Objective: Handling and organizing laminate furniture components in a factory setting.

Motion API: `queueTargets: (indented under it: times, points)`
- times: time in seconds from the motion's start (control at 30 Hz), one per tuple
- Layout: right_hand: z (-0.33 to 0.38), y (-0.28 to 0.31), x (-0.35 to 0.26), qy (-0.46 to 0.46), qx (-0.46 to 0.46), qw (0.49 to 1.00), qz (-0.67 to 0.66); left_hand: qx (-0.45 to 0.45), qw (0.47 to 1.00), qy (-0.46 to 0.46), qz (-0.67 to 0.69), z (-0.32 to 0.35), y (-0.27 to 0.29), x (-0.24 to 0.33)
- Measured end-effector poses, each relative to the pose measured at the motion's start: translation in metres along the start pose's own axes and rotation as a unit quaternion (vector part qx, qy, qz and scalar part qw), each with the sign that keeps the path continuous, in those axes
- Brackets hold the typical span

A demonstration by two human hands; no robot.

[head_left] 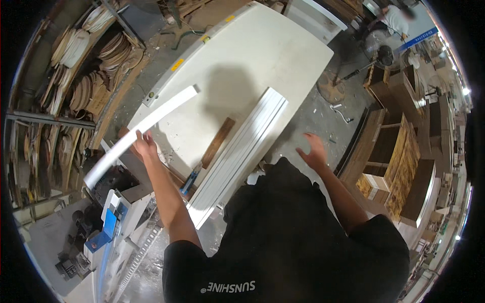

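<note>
- The left hand (143,144) is closed around a long white strip (144,132), holding it tilted above the left edge of the white table (262,55)
- The right hand (314,150) hangs empty, fingers spread, just right of the stack of white strips (241,154)
- A brown wooden bar (218,143) lies beside that stack

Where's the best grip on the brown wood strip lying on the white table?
Probably its near end, by the blue tool, coming in from the left. The brown strip lies flat on the table, its right edge close beside the white strips stack. The left side is open, and the left hand holding a white strip is nearest.
</note>
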State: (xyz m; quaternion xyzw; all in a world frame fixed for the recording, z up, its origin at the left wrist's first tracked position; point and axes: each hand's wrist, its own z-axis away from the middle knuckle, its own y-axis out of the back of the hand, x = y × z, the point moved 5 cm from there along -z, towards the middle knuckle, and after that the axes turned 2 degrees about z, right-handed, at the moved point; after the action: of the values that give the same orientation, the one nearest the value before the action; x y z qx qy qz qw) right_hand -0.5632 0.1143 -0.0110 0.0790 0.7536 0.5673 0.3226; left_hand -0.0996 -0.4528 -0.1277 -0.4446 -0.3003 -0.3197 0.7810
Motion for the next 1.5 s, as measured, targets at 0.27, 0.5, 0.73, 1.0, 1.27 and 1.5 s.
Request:
queueTargets:
  times: [0.27,0.5,0.73,1.0,1.27,1.5]
  points:
    - [-0.045,-0.069,-0.12,0.19,-0.224,0.954,-0.065,-0.174,0.953,-0.142,-0.202,0.139,-0.141,0.141]
    - [-0.053,-0.129,-0.166,0.477,-0.176,0.861,0.004,-0.236,0.514,-0.284,-0.774,0.225,-0.073,0.018]
    - [-0.051,-0.15,-0.179,0.499,-0.1,0.861,0.023,-0.384,0.463,-0.232,-0.765,0.275,0.002,-0.097]
    - [-0.092,-0.16,-0.182,0.436,-0.307,0.846,0.007,-0.323,0.543,-0.309,-0.711,0.295,0.042,-0.094]
    - [-0.102,-0.172,-0.195,0.463,-0.343,0.811,0.098,-0.221,0.616,-0.242,-0.716,0.281,0.045,-0.079]
    - [-0.092,-0.175,-0.196,0.483,-0.329,0.8,0.136,-0.324,0.47,-0.169,-0.804,0.231,-0.026,-0.127]
